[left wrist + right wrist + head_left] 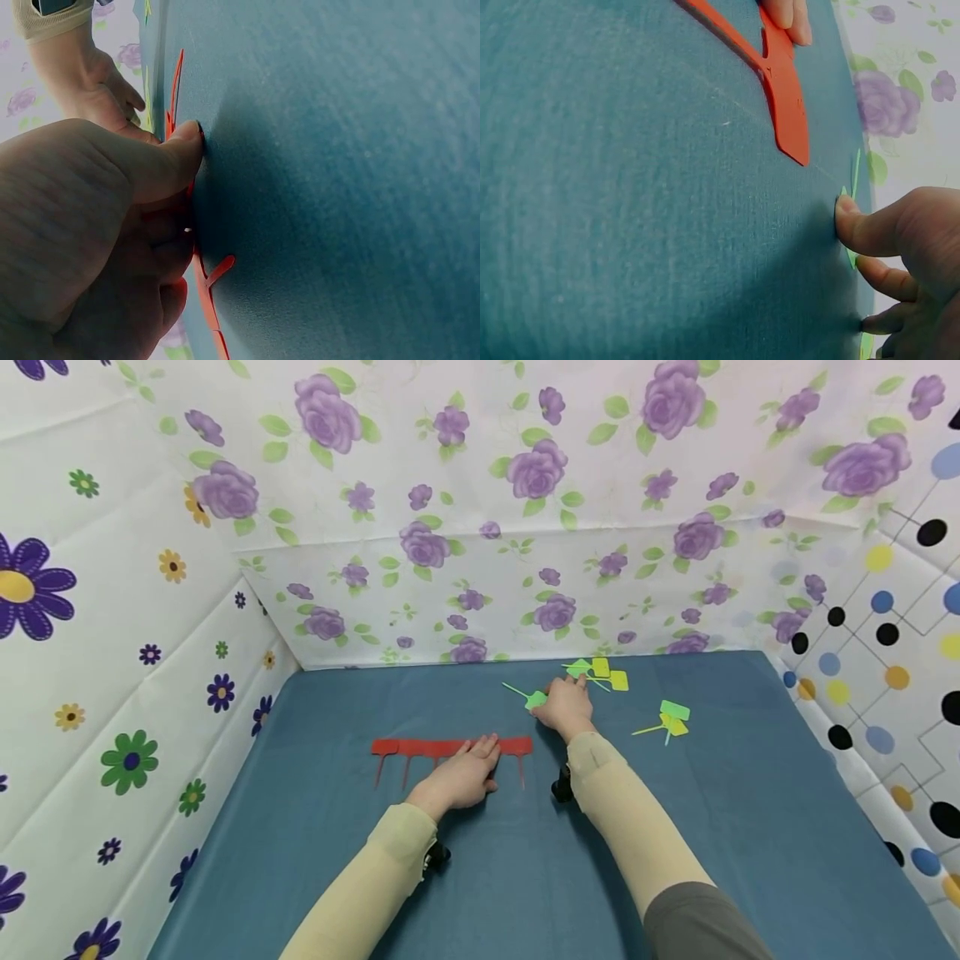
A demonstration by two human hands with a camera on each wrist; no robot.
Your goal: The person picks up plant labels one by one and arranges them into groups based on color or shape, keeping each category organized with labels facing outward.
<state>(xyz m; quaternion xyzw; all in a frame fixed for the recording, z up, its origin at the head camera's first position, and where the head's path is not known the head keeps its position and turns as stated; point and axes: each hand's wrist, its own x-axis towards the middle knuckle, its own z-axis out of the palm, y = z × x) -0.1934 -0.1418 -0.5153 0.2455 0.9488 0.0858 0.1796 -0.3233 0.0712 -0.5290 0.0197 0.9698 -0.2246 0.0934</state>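
Several red T-shaped tags [405,747], flat heads with thin stems, lie in a row on the blue table. Over the row's right part rests my left hand [459,777], fingers laid across the heads and hiding some of them. In the left wrist view, its thumb [184,146] is right at the red strip. My right hand [566,703] pinches a light green tag [535,700] between thumb and forefinger, just beyond the row's right end. That tag's stem points to the far left. In the right wrist view, the green tag [850,255] shows at the fingertips.
Past my right fingertips lie more green tags and yellow tags [618,681]. Farther right is a small pile with a green tag [675,710] and yellow ones. Patterned cloth walls [480,568] enclose the blue table [300,827] at the back and both sides.
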